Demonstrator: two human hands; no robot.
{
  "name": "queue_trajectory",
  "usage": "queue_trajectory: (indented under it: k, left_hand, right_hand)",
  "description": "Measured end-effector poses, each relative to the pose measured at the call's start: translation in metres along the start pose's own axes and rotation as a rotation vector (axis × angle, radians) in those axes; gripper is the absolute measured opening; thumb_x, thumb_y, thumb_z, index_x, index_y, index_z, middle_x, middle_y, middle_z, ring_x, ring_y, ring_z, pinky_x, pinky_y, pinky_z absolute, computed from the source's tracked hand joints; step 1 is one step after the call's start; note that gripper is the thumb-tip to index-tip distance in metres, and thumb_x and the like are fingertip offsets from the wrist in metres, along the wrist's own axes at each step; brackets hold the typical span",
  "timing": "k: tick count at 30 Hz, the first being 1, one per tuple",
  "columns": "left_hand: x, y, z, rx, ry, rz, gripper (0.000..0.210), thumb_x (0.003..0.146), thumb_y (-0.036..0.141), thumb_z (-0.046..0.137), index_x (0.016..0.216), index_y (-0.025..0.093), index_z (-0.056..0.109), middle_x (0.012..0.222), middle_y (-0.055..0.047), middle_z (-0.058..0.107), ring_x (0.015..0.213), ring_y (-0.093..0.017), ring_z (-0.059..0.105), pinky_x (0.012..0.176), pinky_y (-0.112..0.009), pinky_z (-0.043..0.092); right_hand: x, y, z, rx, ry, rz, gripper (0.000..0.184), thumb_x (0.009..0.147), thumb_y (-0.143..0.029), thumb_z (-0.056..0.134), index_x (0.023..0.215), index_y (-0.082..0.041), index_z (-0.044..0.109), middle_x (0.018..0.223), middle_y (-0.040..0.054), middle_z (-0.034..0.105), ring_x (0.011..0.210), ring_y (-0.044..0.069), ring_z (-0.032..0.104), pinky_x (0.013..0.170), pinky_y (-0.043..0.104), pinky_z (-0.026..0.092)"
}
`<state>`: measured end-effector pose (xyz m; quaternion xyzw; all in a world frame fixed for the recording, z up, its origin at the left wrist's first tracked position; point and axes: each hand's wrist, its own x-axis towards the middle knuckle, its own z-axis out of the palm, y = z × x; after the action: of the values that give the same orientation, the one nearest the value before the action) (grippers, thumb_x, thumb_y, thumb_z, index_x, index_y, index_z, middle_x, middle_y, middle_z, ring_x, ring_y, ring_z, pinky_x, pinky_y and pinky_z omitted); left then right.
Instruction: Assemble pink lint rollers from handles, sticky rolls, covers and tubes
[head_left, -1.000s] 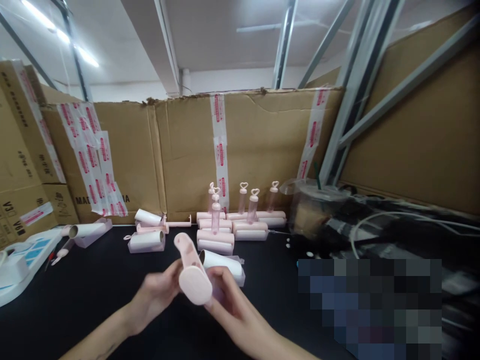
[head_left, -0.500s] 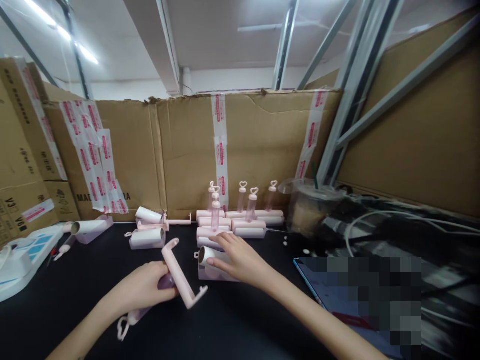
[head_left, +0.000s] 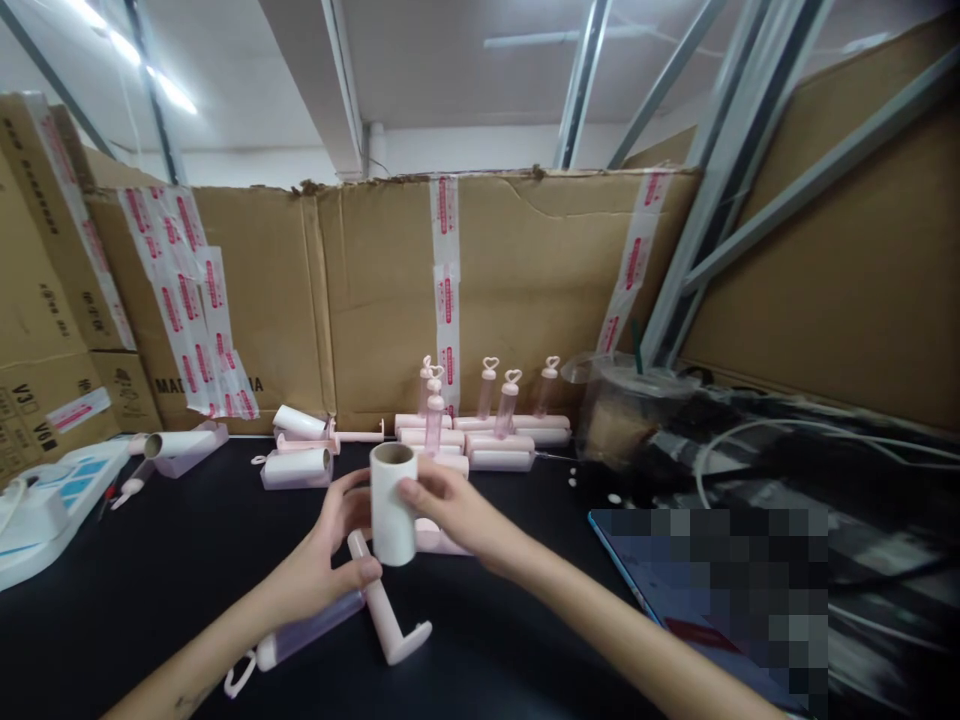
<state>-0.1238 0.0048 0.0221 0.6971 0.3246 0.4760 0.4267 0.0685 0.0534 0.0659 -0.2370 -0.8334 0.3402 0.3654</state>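
Note:
Upright in my right hand (head_left: 454, 505) is a white lint roll (head_left: 394, 510) with a cardboard core, pinched between thumb and fingers. My left hand (head_left: 319, 560) grips a pink lint roller frame (head_left: 384, 620), its thumb lying across it; the left fingers reach behind the white roll. Below that hand extends a translucent handle (head_left: 311, 630) with a heart-shaped loop at its end. The roll stands apart from the frame's free arm, or just in front of it; I cannot tell whether they touch. Behind my right hand lies a pale pink cover (head_left: 439, 538), partly hidden.
Several lint rollers (head_left: 502, 450) with upright handles stand along the cardboard wall (head_left: 375, 290). More rolls in covers (head_left: 296, 468) lie back left. A power strip (head_left: 71, 500) is at the left; a drink cup (head_left: 622, 410), cables and a tablet (head_left: 637, 570) are at the right.
My right hand has lifted the white roll out of its cover and brought it upright beside my left hand. The pink frame in my left hand has tilted and moved lower.

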Motion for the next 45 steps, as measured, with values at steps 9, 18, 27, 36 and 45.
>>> queue_trajectory:
  k: [9,18,27,36,45]
  left_hand:
    - [0.005,-0.01,-0.004,-0.266,0.176,-0.146,0.069,0.077,0.037,0.061,0.129,0.021,0.02,0.102,-0.008,0.058,0.093,-0.025,0.058,0.083,-0.039,0.045]
    - [0.002,-0.02,0.0,-0.176,0.01,-0.122,0.066,0.08,0.035,0.057,0.129,0.021,0.014,0.108,-0.01,0.055,0.101,-0.025,0.054,0.087,-0.038,0.041]
    - [-0.01,-0.001,0.003,0.138,-0.14,-0.158,0.074,0.078,0.033,0.059,0.134,0.023,0.012,0.119,-0.011,0.052,0.104,-0.025,0.052,0.092,-0.038,0.037]
    - [-0.015,0.012,0.007,0.368,-0.226,-0.135,0.086,0.079,0.033,0.057,0.138,0.028,-0.005,0.112,-0.007,0.059,0.086,-0.021,0.058,0.082,-0.035,0.042]
    - [-0.013,0.009,0.007,0.429,-0.242,-0.059,0.076,0.078,0.027,0.057,0.136,0.029,0.008,0.112,-0.006,0.059,0.095,-0.022,0.056,0.082,-0.034,0.042]
  right_hand:
    - [0.029,0.024,-0.036,-0.788,-0.476,-0.14,0.008,0.065,-0.017,0.07,0.072,-0.02,0.072,0.096,0.0075,0.058,0.098,0.026,0.05,0.085,0.041,0.04]
    - [0.02,0.043,-0.041,-0.652,-0.501,-0.178,0.018,0.063,-0.017,0.07,0.08,-0.022,0.07,0.117,0.0058,0.055,0.109,0.023,0.049,0.09,0.037,0.039]
    - [0.002,0.016,-0.019,0.26,0.061,0.171,0.032,0.075,-0.045,0.061,0.074,-0.013,0.061,0.061,-0.0011,0.056,0.054,0.009,0.051,0.054,0.023,0.042]
    - [-0.014,0.004,-0.002,0.519,0.102,0.42,0.03,0.066,-0.041,0.071,0.072,-0.012,0.063,0.064,-0.0004,0.059,0.055,0.009,0.052,0.053,0.021,0.041]
    - [-0.015,-0.004,-0.003,0.708,-0.021,0.53,0.029,0.067,-0.032,0.073,0.088,-0.016,0.061,0.077,0.0016,0.059,0.066,0.011,0.055,0.054,0.021,0.046]
